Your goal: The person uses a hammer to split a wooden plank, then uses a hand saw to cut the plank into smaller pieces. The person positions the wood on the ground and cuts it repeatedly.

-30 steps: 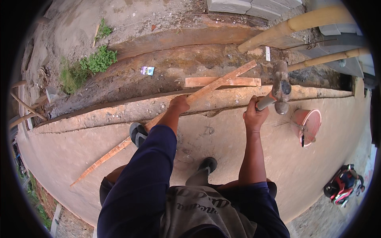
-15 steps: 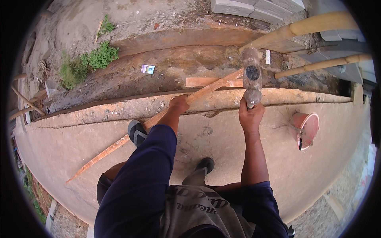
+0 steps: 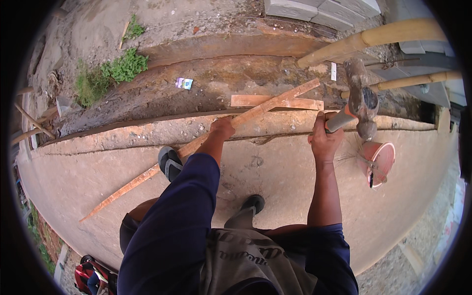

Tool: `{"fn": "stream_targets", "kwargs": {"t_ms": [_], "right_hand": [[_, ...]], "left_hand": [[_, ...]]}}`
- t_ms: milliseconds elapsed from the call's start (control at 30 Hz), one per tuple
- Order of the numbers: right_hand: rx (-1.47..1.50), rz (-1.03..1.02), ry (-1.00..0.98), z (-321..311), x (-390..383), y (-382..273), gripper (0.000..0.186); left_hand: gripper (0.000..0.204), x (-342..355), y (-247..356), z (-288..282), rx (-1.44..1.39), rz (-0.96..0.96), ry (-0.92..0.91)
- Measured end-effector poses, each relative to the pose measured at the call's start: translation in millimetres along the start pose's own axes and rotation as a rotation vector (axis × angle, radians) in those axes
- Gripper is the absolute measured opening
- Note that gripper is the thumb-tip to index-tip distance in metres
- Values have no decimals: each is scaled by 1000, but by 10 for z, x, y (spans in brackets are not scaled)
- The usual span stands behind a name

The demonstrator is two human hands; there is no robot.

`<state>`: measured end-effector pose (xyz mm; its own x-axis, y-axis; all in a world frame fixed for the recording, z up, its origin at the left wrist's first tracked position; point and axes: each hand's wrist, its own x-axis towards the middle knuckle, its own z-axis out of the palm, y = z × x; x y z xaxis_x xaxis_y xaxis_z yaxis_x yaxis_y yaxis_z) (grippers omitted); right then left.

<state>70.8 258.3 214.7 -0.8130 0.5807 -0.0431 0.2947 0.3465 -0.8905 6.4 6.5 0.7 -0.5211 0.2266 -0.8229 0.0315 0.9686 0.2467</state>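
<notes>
My left hand (image 3: 222,128) is closed on a long wooden strip (image 3: 297,92), which lies diagonally from the concrete slab over the ledge and crosses a shorter wooden board (image 3: 246,100) at the trench side. My left sandal (image 3: 168,162) is against the strip. My right hand (image 3: 323,137) grips the grey and orange handle (image 3: 340,118) of a heavy hammer, whose worn metal head (image 3: 366,105) is raised over the ledge, right of the strip's crossing. My other sandal (image 3: 250,204) stands on the slab.
A pink bucket (image 3: 381,164) with wires sits at right. Beyond are a muddy trench (image 3: 206,73), plants (image 3: 120,66), bamboo poles (image 3: 396,32), grey blocks (image 3: 334,12) and a small packet (image 3: 184,83). A red motorbike (image 3: 91,275) shows at lower left.
The hammer swung left over the strip half a second ago and is now back to the right, tilted. The red vehicle seen at lower right a second ago now appears at lower left.
</notes>
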Motion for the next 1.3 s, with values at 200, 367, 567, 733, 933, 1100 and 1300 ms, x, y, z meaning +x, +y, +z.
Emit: {"fn": "stream_targets", "kwargs": {"t_ms": [200,367,567,733,933,1100,1300], "right_hand": [[-748,385,-374,-66,46,1767,24],[-417,175,-207,-183,11,294,23],[-58,-171,92,206,16,744,18],[-388,625,-375,286,298,1186,23],[-494,456,-487,-651,283,568,25],[-856,461,-656,-1501,-478,1062,34],[-1044,408,-762,-1867,-1106,1524,33]], "left_hand": [[56,85,82,-22,9,98,50],[57,22,-67,69,14,44,-20],[55,117,4,39,11,56,11],[50,68,-67,37,26,75,39],[41,-229,39,190,56,-14,312],[51,-135,-225,380,103,9,285],[54,-97,-191,209,76,-18,180]]}}
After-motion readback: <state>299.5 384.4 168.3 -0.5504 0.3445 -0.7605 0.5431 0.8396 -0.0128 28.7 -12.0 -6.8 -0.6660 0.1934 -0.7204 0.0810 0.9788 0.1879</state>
